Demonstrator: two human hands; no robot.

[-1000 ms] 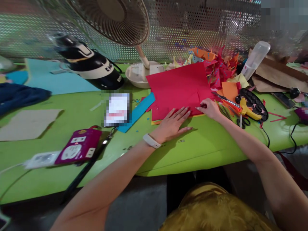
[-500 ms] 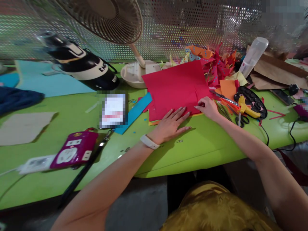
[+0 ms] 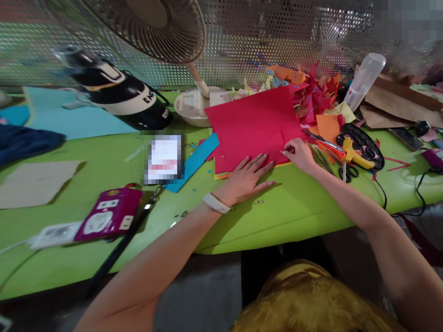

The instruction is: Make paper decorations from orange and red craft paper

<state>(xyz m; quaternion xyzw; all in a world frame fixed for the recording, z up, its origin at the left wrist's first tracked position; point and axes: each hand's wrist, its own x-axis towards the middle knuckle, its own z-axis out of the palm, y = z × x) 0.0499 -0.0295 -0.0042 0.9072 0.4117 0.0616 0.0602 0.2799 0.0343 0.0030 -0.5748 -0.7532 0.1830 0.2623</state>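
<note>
A large red sheet of paper (image 3: 254,127) lies on the green table, with a yellow edge showing beneath its near side. My left hand (image 3: 244,180) is spread flat over the sheet's near edge, its fingers apart. At the near right corner, my right hand (image 3: 300,154) has thumb and fingers pinched on the red paper. A small crease or slit marks the sheet just above those fingertips. To the left, a blue paper strip (image 3: 194,161) runs up to the sheet.
Right of my hands lie a yellow glue gun (image 3: 358,157), black scissors (image 3: 349,174), a black palette (image 3: 375,154) and a precision knife (image 3: 323,140). A fan base (image 3: 192,108), a dark bottle (image 3: 128,99) and a phone (image 3: 164,159) stand or lie leftward. Paper pinwheels (image 3: 313,94) are heaped behind.
</note>
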